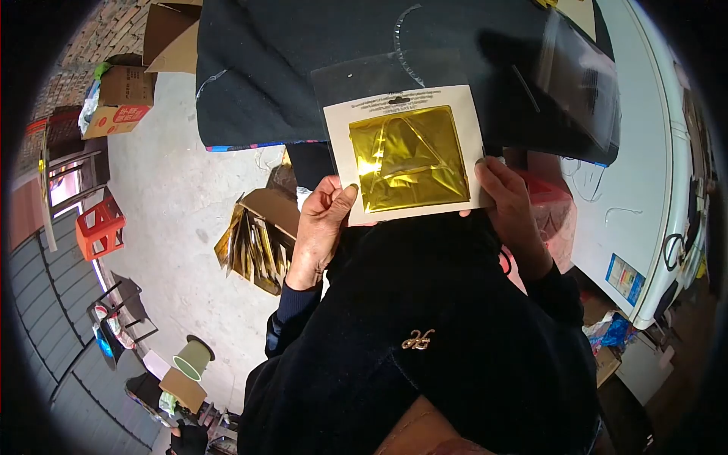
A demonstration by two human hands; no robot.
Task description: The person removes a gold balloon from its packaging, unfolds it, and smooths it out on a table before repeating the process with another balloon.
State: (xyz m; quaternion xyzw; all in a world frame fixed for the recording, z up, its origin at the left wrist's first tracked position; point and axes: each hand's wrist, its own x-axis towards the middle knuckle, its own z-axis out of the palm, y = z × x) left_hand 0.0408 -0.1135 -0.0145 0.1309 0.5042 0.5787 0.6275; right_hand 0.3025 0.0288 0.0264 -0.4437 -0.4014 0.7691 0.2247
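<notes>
The left hand (318,227) pinches the lower left corner of a stiff white backing card (406,155), thumb pressed flat on its face and fingers curled behind; the right hand (512,208) clamps the lower right corner the same way, so the two hands are apart with the card stretched between them, held just above the person's dark, soft-looking jacket (425,334). Fixed to the middle of the card is a square of gold foil (409,158), mirror-bright and creased, with folds that make a raised triangular shape. A clear plastic sleeve (379,72) with a hang hole stands above the card's top edge; whether the card is partly inside it is hard to tell. Behind lies a matte black cloth (303,68) spread over a table, and a second glossy clear sleeve (576,76) rests at its right end. To the left, on the grey concrete floor (174,197), an open cardboard box (262,235) holds a fanned stack of more gold sheets. Farther left stands a red plastic stool (100,227).
</notes>
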